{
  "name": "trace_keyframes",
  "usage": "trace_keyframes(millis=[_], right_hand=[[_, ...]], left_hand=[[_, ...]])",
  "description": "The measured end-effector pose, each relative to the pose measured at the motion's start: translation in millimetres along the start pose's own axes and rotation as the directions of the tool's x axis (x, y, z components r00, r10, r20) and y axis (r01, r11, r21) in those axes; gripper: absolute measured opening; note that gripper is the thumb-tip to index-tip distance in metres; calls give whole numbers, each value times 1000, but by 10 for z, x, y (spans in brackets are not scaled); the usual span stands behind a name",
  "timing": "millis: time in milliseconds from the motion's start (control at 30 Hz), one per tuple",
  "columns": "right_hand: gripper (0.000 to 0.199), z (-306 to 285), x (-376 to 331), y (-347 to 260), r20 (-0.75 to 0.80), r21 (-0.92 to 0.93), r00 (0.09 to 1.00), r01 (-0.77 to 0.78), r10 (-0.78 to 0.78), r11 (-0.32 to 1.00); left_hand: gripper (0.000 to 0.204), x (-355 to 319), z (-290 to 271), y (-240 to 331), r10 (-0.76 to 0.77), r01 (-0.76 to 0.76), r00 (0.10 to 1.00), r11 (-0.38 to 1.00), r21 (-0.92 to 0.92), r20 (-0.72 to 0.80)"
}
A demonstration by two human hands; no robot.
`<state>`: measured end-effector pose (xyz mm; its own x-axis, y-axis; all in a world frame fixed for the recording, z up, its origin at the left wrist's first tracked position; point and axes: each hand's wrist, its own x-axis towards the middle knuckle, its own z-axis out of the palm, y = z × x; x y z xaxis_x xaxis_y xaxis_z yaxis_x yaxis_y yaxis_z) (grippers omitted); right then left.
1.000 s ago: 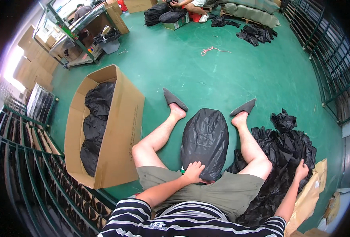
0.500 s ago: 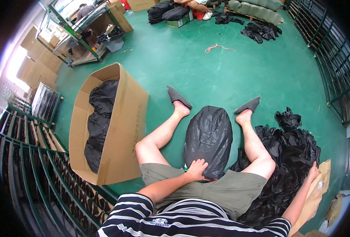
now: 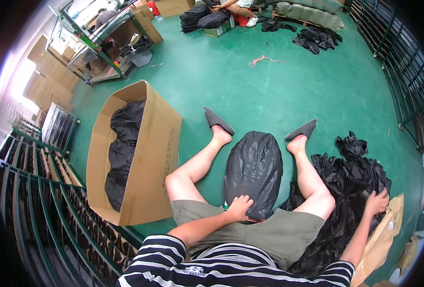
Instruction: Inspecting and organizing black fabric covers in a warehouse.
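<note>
Black stuffed bag (image 3: 253, 171) is lying on the green floor (image 3: 279, 81) between the legs | left hand (image 3: 239, 207) is resting fingers spread on its near end, gripping nothing | right hand (image 3: 377, 202) is reaching out, fingers curled on black bag pile (image 3: 353, 179) | open brown cardboard box (image 3: 149, 158) is sitting left, holding black bags.

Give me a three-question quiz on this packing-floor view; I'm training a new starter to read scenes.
1. True or false: the left hand rests on the stuffed black bag between the legs.
2. What does the right hand touch? A) pile of black bags B) the box
3. What fills the open cardboard box?

Key: 1 true; 2 A; 3 black bags.
</note>
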<state>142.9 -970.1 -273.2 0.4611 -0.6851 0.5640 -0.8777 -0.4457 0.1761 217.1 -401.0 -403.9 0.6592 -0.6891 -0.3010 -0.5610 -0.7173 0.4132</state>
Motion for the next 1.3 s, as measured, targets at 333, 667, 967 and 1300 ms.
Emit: trace_keyframes(millis=[333, 667, 967, 1300], right_hand=[[89, 549, -886, -1836, 871, 241, 420, 92, -257, 966], [43, 1501, -994, -1655, 920, 226, 365, -189, -146, 955], [44, 1519, -876, 34, 578, 313, 727, -618, 372, 721], [59, 1059, -1862, 2275, 324, 98, 467, -881, 823, 462]], left_hand=[[64, 65, 171, -37, 34, -33, 999, 999, 31, -28], [57, 201, -1, 61, -7, 6, 1000, 997, 72, 8], [54, 152, 3, 79, -38, 37, 999, 998, 45, 13], [61, 166, 87, 72, 15, -13, 999, 998, 61, -32]])
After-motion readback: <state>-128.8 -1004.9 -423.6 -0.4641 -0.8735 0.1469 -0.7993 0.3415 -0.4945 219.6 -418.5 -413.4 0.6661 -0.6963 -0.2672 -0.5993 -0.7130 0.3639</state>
